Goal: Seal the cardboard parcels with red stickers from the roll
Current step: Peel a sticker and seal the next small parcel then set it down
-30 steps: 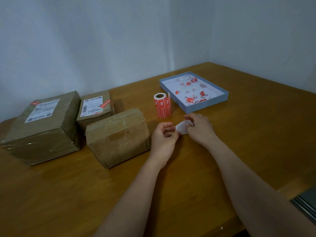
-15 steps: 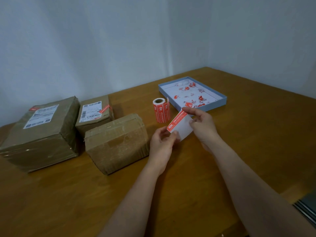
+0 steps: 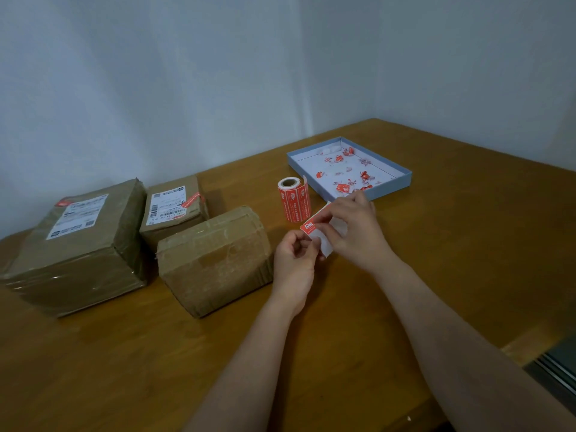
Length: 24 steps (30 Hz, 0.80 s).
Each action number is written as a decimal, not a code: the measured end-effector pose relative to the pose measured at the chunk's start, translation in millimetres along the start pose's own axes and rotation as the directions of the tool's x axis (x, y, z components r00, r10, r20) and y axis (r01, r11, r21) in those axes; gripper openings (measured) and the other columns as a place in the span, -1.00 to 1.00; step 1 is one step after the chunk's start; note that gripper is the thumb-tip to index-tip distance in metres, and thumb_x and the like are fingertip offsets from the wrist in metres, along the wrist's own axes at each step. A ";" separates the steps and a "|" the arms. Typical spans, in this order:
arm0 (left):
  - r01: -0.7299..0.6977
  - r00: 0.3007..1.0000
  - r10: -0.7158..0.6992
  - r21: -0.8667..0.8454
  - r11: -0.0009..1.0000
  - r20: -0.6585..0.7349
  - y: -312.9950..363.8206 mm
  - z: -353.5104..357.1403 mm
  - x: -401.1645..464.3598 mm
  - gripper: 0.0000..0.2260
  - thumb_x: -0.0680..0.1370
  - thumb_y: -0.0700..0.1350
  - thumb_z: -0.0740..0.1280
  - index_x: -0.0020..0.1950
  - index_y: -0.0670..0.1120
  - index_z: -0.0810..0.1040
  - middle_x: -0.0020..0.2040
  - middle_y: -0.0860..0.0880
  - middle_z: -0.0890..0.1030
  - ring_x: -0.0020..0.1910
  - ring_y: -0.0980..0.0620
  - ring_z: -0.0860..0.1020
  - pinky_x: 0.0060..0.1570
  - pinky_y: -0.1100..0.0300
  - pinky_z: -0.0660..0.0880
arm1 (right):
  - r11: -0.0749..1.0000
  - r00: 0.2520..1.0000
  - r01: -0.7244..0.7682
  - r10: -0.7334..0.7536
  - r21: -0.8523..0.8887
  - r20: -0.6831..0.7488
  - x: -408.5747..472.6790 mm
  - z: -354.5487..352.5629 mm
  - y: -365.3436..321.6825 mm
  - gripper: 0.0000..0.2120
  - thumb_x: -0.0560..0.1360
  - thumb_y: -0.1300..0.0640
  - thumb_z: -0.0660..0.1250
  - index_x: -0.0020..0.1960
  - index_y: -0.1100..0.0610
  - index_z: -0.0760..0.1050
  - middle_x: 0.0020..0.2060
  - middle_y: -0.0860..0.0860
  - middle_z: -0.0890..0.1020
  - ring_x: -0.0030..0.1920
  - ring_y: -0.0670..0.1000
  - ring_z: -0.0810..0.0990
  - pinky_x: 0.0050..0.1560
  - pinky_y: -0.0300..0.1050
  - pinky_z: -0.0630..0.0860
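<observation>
Since a moment ago the right hand (image 3: 353, 232) has closed over the red sticker (image 3: 311, 222), pinching it off the white backing (image 3: 324, 246) gripped by the left hand (image 3: 294, 263), near the sticker roll (image 3: 293, 199) and nearest parcel (image 3: 215, 260)

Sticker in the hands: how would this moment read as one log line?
step: peeling red sticker from white backing | left hand: pinches backing | right hand: pinches sticker | nearest parcel: no red sticker visible
</observation>
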<state>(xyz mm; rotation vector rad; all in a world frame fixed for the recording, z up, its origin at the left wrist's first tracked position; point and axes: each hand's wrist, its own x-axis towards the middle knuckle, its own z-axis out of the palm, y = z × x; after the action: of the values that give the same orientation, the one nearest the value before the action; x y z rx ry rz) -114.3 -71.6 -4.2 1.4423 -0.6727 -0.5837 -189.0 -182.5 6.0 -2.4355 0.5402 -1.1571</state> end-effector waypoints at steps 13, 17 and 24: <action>-0.024 1.000 0.024 0.036 0.999 0.020 -2.1 -1.2 0.7 -0.89 0.64 -0.22 0.21 0.06 -0.16 0.54 -0.11 -0.11 0.57 -0.18 0.04 0.53 -0.15 0.21 0.52 | 1.000 0.996 0.028 -0.027 -0.014 0.086 0.7 -0.1 1.2 -0.86 0.41 0.00 0.48 -0.03 -0.05 0.66 -0.16 -0.22 0.60 0.07 -0.12 0.36 0.14 -0.10 0.24; -0.031 0.999 0.031 0.028 0.999 0.025 -3.1 -1.3 1.1 -0.90 0.64 -0.22 0.23 0.05 -0.18 0.53 -0.12 -0.16 0.56 -0.20 0.01 0.52 -0.15 0.15 0.50 | 0.999 0.996 0.037 -0.034 -0.027 0.080 0.1 -0.5 0.3 -0.86 0.43 0.00 0.45 -0.03 -0.03 0.66 -0.16 -0.21 0.60 0.06 -0.12 0.35 0.12 -0.12 0.24; -0.033 0.999 0.031 0.040 0.999 0.036 -4.0 -2.0 0.9 -0.86 0.63 -0.26 0.22 0.04 -0.10 0.55 -0.06 -0.15 0.60 -0.14 0.02 0.55 -0.08 0.14 0.52 | 0.995 0.994 0.072 -0.065 -0.072 0.091 0.0 -2.6 -0.8 -0.83 0.44 -0.05 0.43 -0.01 -0.04 0.65 -0.14 -0.22 0.61 0.05 -0.14 0.33 0.07 -0.14 0.22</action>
<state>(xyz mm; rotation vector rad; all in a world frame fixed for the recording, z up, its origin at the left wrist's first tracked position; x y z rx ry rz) -112.1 -71.1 -8.2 1.4592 -0.7382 -0.5751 -190.9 -182.3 7.9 -2.5746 0.4847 -1.0668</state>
